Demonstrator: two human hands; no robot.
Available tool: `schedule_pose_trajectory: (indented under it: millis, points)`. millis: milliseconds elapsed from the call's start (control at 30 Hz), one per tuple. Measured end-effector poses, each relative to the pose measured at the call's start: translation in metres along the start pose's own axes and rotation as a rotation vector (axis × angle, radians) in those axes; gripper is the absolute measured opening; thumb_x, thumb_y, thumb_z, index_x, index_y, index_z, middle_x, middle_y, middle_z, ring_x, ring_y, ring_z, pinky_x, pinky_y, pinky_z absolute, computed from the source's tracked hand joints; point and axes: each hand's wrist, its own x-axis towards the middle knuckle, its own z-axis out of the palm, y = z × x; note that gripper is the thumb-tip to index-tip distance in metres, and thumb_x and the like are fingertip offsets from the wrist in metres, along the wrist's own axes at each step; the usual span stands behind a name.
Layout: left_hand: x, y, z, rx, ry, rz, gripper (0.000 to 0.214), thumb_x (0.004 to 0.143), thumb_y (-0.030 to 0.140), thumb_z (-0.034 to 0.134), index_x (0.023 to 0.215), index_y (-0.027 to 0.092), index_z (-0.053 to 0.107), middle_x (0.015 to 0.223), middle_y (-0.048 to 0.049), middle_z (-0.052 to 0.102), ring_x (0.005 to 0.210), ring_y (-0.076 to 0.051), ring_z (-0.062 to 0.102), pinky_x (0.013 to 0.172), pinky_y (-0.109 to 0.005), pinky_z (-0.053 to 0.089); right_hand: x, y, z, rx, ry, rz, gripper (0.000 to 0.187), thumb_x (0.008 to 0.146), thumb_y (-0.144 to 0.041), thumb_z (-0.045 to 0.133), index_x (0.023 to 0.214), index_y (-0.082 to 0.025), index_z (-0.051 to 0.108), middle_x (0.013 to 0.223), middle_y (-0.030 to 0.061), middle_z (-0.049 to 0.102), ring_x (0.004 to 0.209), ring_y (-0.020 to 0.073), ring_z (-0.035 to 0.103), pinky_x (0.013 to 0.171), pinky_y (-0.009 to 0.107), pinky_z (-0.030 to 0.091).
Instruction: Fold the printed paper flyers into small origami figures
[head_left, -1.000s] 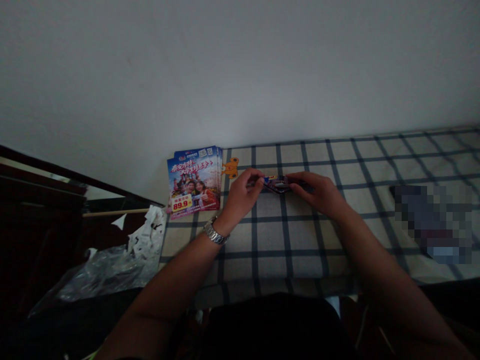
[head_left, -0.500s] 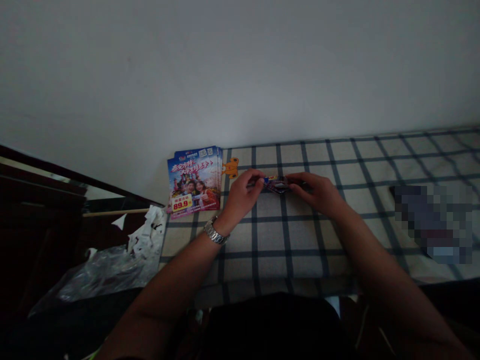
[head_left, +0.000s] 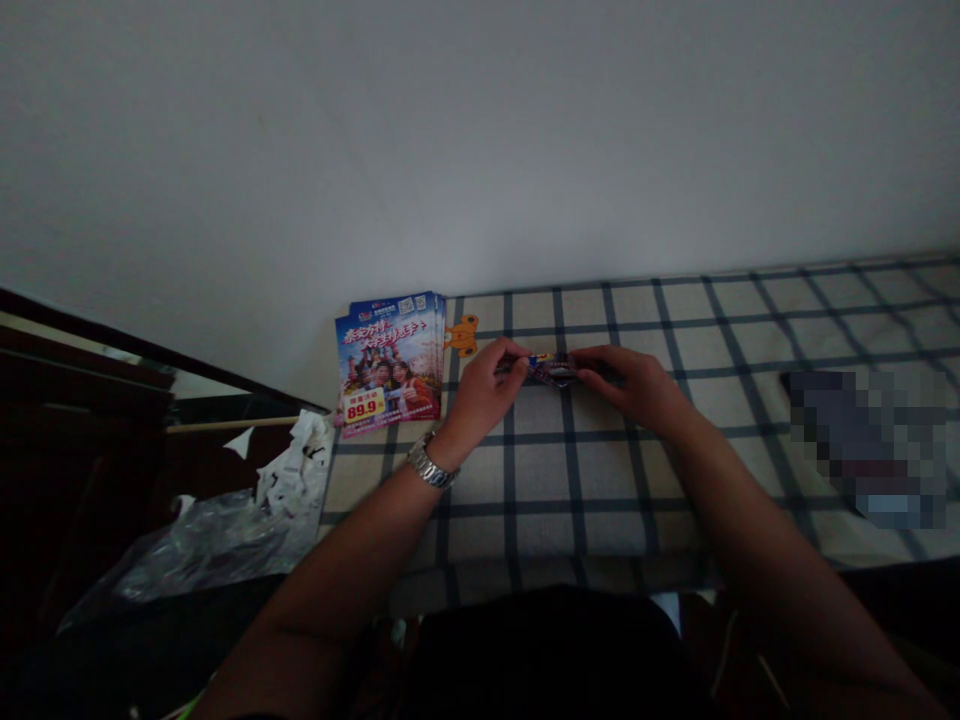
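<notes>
Between both hands is a small folded flyer [head_left: 553, 370], dark with blue, yellow and purplish print like that of the stacked flyers. My left hand [head_left: 491, 385], with a metal watch on its wrist, pinches the left end between thumb and fingers. At the right end, the thumb and fingers of my right hand [head_left: 630, 385] are closed on it. Parts of the folded paper are hidden behind the fingertips. To the left of my left hand lies a stack of colourful flyers [head_left: 390, 365], slightly fanned, with "89.9" on the top one.
A checked cloth [head_left: 540, 480] covers the surface, with an orange bear figure [head_left: 461, 335] beside the stack. A blurred-out dark object [head_left: 862, 440] lies at the right. Clear plastic [head_left: 202, 545] and torn white paper [head_left: 296, 470] are at the lower left. The wall [head_left: 480, 150] runs behind.
The folded flyer looks slightly flatter between the fingers. Both hands keep nearly the same place and grip.
</notes>
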Motion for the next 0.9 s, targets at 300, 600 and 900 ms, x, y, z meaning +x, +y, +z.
schedule_pose_trajectory:
  millis: [300,600,900]
  points:
    - [0.001,-0.0037,0.0001,0.043,-0.021,0.013,0.013,0.102,0.033,0.06,0.099,0.022,0.063,0.098,-0.0031,0.072,0.092,-0.017,0.072,0.082,-0.03,0.06,0.0007,0.0031,0.0008,0.007,0.0,-0.001,0.03,0.1,-0.038,0.062,0.125,-0.025,0.073,0.117,0.0085,0.079,0.103,0.0272,0.076,0.092,0.044,0.063]
    - [0.0007,0.002,-0.0011,0.028,-0.03,0.001,0.009,0.101,0.029,0.06,0.099,0.021,0.064,0.097,-0.0024,0.072,0.09,-0.016,0.072,0.081,-0.029,0.061,0.0015,0.0054,0.0004,0.005,-0.021,-0.005,0.03,0.1,-0.038,0.062,0.125,-0.025,0.072,0.121,0.0083,0.078,0.108,0.0274,0.075,0.095,0.043,0.062]
    - [0.0006,0.0029,-0.0007,0.033,-0.029,0.002,0.008,0.1,0.029,0.062,0.098,0.021,0.064,0.096,-0.0025,0.072,0.09,-0.017,0.072,0.08,-0.03,0.061,0.0023,0.007,0.0005,-0.002,-0.016,-0.024,0.03,0.099,-0.036,0.063,0.125,-0.026,0.073,0.119,0.0081,0.078,0.107,0.0279,0.075,0.095,0.045,0.062]
